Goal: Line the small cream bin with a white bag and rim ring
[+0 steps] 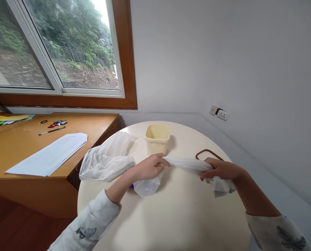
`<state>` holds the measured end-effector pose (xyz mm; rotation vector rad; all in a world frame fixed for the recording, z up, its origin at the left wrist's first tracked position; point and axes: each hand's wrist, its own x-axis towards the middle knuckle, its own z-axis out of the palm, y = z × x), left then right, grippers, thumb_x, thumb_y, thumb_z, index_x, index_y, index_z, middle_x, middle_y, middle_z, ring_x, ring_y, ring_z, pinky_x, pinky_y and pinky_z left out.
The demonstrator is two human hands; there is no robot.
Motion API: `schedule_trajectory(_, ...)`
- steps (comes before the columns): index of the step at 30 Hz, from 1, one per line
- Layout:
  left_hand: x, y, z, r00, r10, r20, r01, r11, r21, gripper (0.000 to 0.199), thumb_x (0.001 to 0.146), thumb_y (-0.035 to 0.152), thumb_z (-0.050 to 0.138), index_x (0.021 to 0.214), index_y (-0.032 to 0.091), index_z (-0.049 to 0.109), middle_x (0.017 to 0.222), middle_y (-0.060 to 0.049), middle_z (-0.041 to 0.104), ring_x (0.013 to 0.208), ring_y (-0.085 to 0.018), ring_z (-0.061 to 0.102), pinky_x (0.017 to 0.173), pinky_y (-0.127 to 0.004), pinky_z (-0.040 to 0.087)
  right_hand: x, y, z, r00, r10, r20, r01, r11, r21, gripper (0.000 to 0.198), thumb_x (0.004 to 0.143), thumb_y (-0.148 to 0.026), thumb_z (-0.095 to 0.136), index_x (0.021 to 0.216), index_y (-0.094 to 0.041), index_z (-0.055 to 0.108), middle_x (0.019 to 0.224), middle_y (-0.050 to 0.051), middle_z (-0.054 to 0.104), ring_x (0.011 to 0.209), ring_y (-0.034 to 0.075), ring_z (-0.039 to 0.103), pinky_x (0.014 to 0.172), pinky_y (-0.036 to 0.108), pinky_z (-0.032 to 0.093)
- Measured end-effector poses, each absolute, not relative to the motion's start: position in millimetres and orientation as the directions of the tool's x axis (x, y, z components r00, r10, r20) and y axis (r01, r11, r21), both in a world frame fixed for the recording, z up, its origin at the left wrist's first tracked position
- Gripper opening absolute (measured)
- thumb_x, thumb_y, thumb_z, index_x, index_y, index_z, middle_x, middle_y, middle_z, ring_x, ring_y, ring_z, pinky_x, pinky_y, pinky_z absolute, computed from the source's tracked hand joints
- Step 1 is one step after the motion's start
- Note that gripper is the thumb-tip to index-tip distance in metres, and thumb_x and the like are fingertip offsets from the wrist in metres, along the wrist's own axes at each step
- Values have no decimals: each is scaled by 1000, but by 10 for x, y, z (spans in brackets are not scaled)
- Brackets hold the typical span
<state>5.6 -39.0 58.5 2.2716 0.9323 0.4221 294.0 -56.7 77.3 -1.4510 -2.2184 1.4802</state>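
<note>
A white plastic bag [185, 163] is stretched sideways between my two hands above the round table. My left hand [150, 166] is closed round one end, with a puffed part of the bag hanging below it. Round the other end my right hand [218, 169] is closed, and a crumpled bit sticks out beneath. Just behind my left hand stands a cream square bin [157, 137], its top open. A brown rounded frame [209, 151] lies partly hidden behind my right hand. Something purple [131, 186] shows under my left wrist; its kind is hidden.
More crumpled white plastic [107, 158] lies on the left of the round table [181, 216]. The wooden desk [100, 122] at left bears folded paper [51, 153], a pen [52, 130] and keys [58, 123]. A wall socket [222, 114] is at the right.
</note>
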Motion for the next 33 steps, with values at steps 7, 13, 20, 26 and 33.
schedule_trajectory(7,196,-327,590,693,716,90,544,-600,586,24,85,31,40,98,19,56,119,-7,45,87,-19,55,82,-33,43,2742,-736,699,-607,726,-324,431,-42,-901,38,66,-51,62,70,-14,58,65,1,54,56,11,48,53,23,36)
schedule_trajectory(13,297,-227,571,656,737,161,457,-558,693,31,88,32,38,114,19,47,138,-9,29,130,-23,23,107,-38,22,2331,-905,415,-739,667,-94,47,-88,-995,39,74,-50,57,82,-13,59,76,5,55,66,14,48,62,26,37)
schedule_trajectory(20,369,-186,551,631,739,237,424,-585,691,36,86,37,44,116,18,48,126,-11,44,127,-25,27,108,-41,19,1658,-1103,31,-667,745,-13,-447,-413,-793,29,71,-40,65,91,-20,57,98,7,58,89,19,53,79,32,37)
schedule_trajectory(26,324,-228,615,617,767,175,550,-579,602,33,77,42,54,99,18,58,122,-11,49,111,-34,36,95,-49,27,1341,-1113,-46,-651,758,-43,-454,-434,-778,20,72,-36,66,87,-24,61,88,2,58,82,14,49,74,28,35)
schedule_trajectory(33,262,-245,765,640,757,132,701,-646,304,19,71,34,57,75,17,63,123,-9,50,86,-27,40,78,-40,29,1336,-1092,-110,-476,830,-289,-273,-452,-849,36,65,-43,70,91,-22,57,81,0,56,66,11,45,55,23,32)
